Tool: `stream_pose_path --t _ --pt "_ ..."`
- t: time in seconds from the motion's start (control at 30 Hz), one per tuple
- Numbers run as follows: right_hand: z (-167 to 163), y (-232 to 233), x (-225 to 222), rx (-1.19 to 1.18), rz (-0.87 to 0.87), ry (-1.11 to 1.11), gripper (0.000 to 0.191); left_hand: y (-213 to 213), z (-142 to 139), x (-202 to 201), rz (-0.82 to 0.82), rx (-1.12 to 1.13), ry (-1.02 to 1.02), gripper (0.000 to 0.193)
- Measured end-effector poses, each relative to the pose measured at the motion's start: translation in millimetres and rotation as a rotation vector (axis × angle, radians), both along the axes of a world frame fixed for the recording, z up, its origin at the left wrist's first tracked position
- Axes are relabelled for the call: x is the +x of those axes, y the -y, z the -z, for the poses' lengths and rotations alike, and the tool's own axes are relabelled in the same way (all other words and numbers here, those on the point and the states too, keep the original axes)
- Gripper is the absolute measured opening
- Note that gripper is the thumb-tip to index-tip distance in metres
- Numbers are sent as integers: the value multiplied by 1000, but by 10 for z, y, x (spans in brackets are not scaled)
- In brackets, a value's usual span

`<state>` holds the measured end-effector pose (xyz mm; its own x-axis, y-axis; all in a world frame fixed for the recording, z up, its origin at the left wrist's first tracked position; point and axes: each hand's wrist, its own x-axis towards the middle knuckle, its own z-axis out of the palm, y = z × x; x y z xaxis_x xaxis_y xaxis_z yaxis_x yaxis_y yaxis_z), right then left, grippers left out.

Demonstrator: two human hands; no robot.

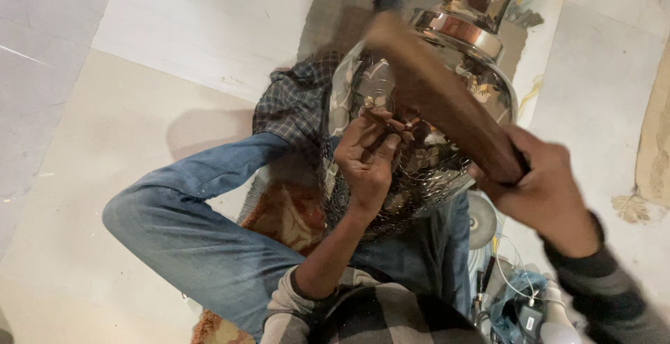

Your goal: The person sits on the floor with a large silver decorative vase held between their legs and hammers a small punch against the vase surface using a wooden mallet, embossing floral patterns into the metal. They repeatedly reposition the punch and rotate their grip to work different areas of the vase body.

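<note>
We are sitting on the pale floor [105,176] with our jeans-clad knee [181,211] bent out to the left. Our left hand [366,159] is curling its fingers tightly around a thin chisel [380,115], pressing the tip against the engraved metal vessel [419,169] lying in our lap. Further right, our right hand [541,190] is gripping a brown wooden mallet [440,100], fingers wrapped fully around its lower end, raised above the vessel

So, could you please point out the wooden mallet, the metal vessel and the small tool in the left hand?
Wooden mallet [447,100]: head view, middle of its long brown body.
Metal vessel [492,82]: head view, shiny shoulder right of the mallet.
Small tool [380,112]: head view, thin shaft above the left hand's fingers.
</note>
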<state>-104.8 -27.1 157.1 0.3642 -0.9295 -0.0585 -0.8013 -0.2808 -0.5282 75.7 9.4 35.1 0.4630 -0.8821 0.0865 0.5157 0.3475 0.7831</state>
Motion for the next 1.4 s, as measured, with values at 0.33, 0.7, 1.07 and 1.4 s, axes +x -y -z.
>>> stream_pose_path --t 0.33,0.7,1.07,1.4 --pt "1629 -1398 -75 212 650 955 26 350 -182 254 318 -302 1170 44" --pt "1071 -1203 -629 -121 587 625 25 465 -239 214 417 -502 1300 58" --pt "1057 -1140 -663 -162 479 239 38 769 -362 181 712 -717 1504 68" --pt "1518 -1379 -461 -249 665 606 23 859 -462 170 849 -778 1413 67"
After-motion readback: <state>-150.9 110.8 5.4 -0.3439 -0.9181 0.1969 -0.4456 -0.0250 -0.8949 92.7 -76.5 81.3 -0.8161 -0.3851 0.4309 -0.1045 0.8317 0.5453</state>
